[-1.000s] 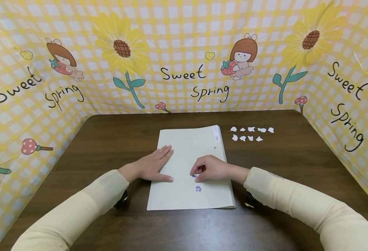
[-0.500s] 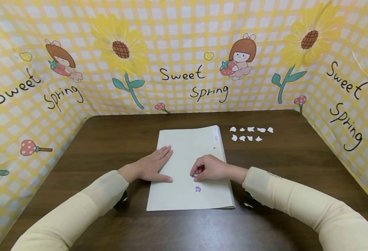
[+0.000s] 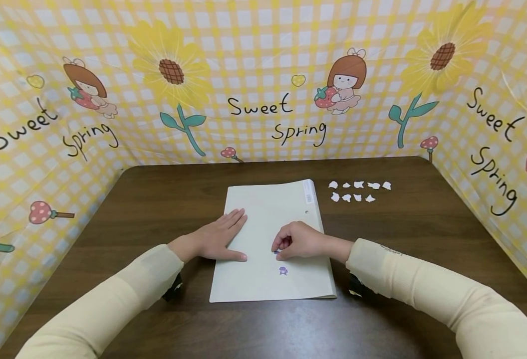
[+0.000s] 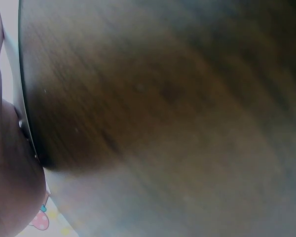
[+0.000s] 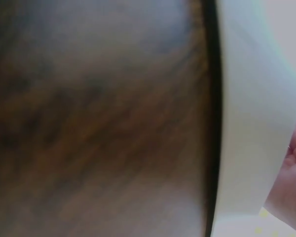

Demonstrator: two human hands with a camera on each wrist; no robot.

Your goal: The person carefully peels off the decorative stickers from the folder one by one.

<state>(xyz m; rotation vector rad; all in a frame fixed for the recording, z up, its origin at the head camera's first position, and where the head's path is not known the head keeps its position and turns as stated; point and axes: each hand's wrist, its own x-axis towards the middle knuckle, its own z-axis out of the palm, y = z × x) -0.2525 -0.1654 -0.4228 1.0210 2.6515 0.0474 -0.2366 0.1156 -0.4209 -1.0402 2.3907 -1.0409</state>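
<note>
A pale cream folder-like pad [image 3: 268, 197] lies on the dark wooden table, with a white label along its upper right edge. My left hand [image 3: 222, 235] rests flat on the pad's left side, fingers spread and thumb pointing right. Above the pad's right half, my right hand [image 3: 301, 239] has its fingers curled, with thumb and index tip at a small bluish sticker [image 3: 276, 252] close to the paper. Most of that sticker is hidden by the fingertips. Just below it, a small purple figure sticker [image 3: 283, 270] lies on the pad.
Several small white cut-out pieces [image 3: 359, 185] lie in two rows on the table [image 3: 416, 219], right of the pad's top. A yellow checked cloth [image 3: 263, 60] with flowers and printed words stands around the back and sides.
My right thumb has closed slightly toward the index finger, so less of the bluish sticker shows. The left hand stays in place.
</note>
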